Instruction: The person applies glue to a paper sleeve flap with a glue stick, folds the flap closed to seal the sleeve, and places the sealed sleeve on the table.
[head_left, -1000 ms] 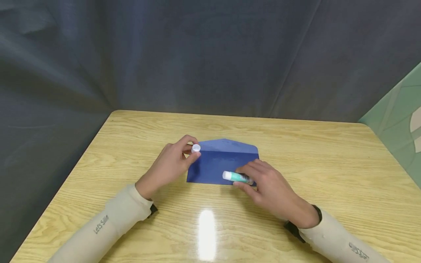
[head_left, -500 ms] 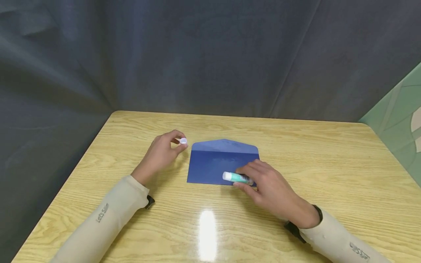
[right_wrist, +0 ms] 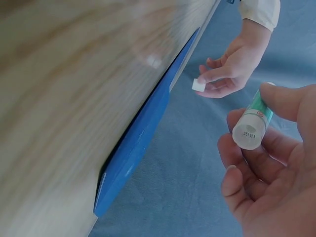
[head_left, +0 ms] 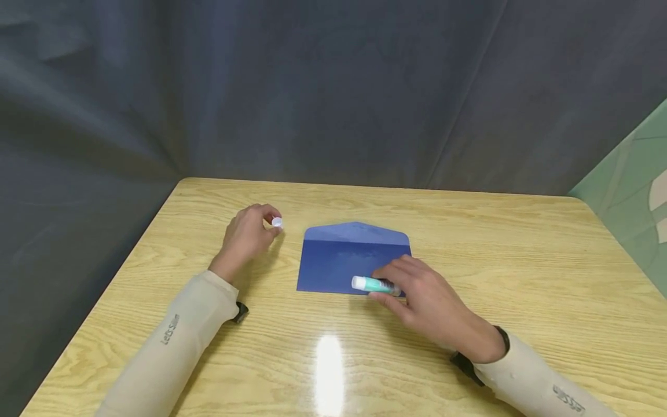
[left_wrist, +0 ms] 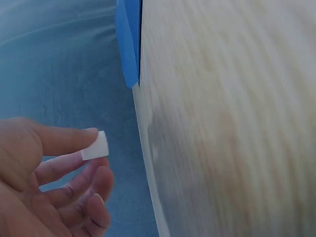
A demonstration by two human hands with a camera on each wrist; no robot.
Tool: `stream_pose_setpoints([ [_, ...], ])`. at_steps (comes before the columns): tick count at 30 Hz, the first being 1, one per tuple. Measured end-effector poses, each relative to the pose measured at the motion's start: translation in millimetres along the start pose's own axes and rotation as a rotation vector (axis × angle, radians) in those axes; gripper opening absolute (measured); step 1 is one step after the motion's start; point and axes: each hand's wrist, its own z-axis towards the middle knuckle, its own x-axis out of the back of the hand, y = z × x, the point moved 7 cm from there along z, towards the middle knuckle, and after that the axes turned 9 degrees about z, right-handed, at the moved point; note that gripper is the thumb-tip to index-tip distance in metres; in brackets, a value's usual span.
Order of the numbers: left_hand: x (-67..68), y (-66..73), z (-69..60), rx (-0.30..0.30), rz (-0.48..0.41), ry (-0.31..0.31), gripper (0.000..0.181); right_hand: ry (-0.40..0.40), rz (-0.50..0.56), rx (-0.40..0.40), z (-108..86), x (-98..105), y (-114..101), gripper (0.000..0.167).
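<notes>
White cap point(head_left: 277, 222) in one hand, glue stick point(head_left: 372, 284) in the other
So the left hand point(head_left: 246, 236) has the cap pinched between thumb and fingertips, off to the left of the blue envelope point(head_left: 330, 263), while the right hand point(head_left: 429, 298) has thumb and fingers curled round the glue stick, held up over the envelope's near right part. Envelope's lying flat on the wood table point(head_left: 500, 255), flap unfolded at the far side.

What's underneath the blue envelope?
Under the blue envelope is the wooden table, which shows around its edges. The patch directly beneath is covered, so whether anything thin lies there can't be seen.
</notes>
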Motion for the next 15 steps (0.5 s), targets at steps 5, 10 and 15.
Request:
stream_pose_setpoints([
  [5, -4.7, -5.4, 2.4, 0.017, 0.111, -0.053, 0.026, -0.006, -0.002, 0.014, -0.1, -2.5, -0.7, 0.023],
  [10, -3.7, -4.8, 2.5, -0.018, 0.229, -0.041, 0.021, -0.010, -0.011, 0.020, -0.4, -2.4, -0.8, 0.024],
  [15, -4.6, -3.4, 1.9, -0.031, 0.245, -0.059, 0.017, -0.014, -0.016, 0.020, -0.8, -1.6, -0.2, 0.024],
])
